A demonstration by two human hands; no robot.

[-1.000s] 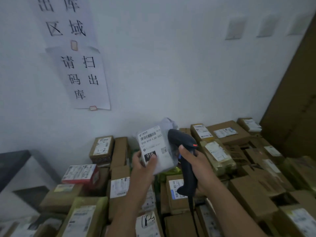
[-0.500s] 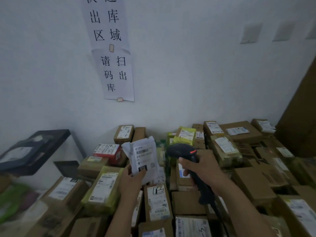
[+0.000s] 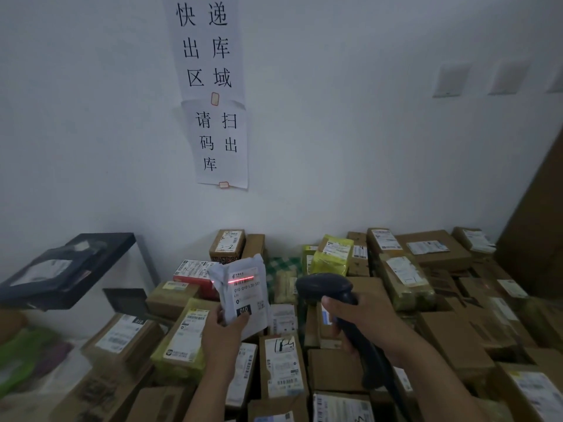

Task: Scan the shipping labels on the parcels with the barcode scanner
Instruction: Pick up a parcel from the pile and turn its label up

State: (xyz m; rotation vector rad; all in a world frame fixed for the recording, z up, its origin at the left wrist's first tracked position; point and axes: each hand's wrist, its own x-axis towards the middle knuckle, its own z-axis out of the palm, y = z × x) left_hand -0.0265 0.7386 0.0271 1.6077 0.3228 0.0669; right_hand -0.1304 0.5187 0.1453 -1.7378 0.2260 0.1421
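Observation:
My left hand (image 3: 224,328) holds a white soft parcel (image 3: 242,292) upright by its lower edge, thumb on the label's black "010" mark. A red scan line glows across the barcode near the top of its shipping label. My right hand (image 3: 362,321) grips the handle of a dark barcode scanner (image 3: 327,289), whose head points left at the parcel from a short distance away. Both hands hover above a pile of labelled parcels.
Brown cardboard boxes (image 3: 281,365) and yellow-green wrapped packets (image 3: 333,254) with labels cover the surface below. A black tray (image 3: 65,269) with a flat packet sits at the left. Paper signs (image 3: 213,92) hang on the white wall. A brown panel (image 3: 536,239) stands at the right.
The view has swung left and down. The parcel and scanner have moved apart and lower over the pile, and a red scan line now lies on the label's barcode.

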